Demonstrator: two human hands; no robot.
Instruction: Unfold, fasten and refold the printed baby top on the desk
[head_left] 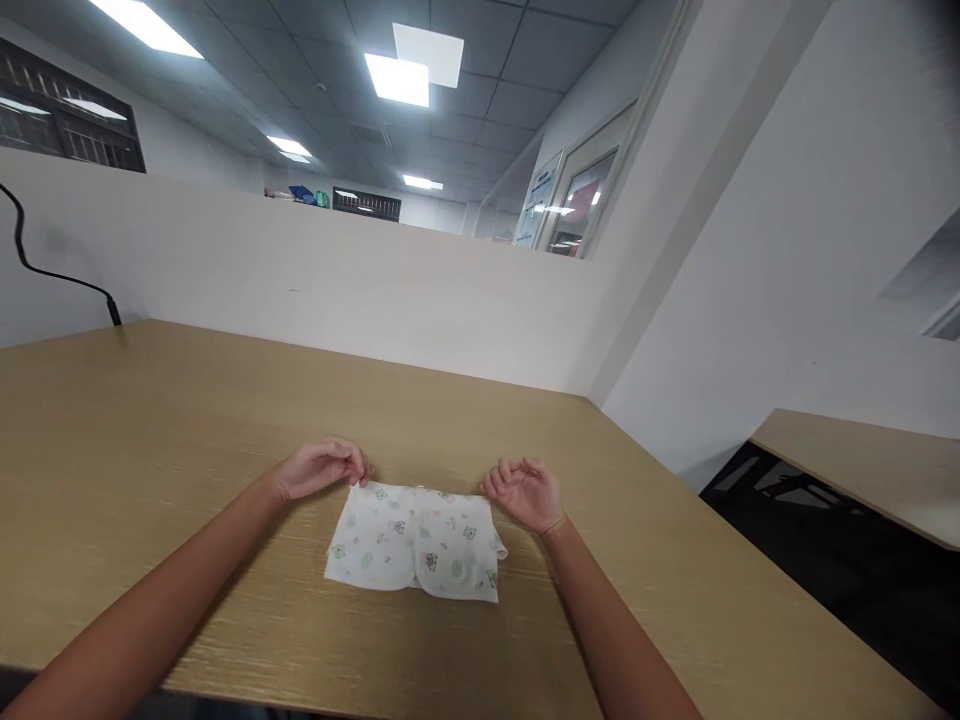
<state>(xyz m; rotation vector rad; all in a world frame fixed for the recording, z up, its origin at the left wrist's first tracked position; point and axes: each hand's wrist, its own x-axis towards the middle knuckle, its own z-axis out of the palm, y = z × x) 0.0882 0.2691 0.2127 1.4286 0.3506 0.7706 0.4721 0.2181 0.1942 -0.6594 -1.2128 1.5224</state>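
Curled grips [326,468] [529,494] at corners of cloth [379,548]

Low reach across the table [247,400] is stopped by the white partition [360,300], and its far left edge is crowded by a black cable [60,275]; open passage is left between partition and patterned cloth [375,545], whose far corners are flanked by the left hand [328,467] and right hand [527,492]

One cloth [442,545], two grips [322,468] [529,495], one cable [27,265]
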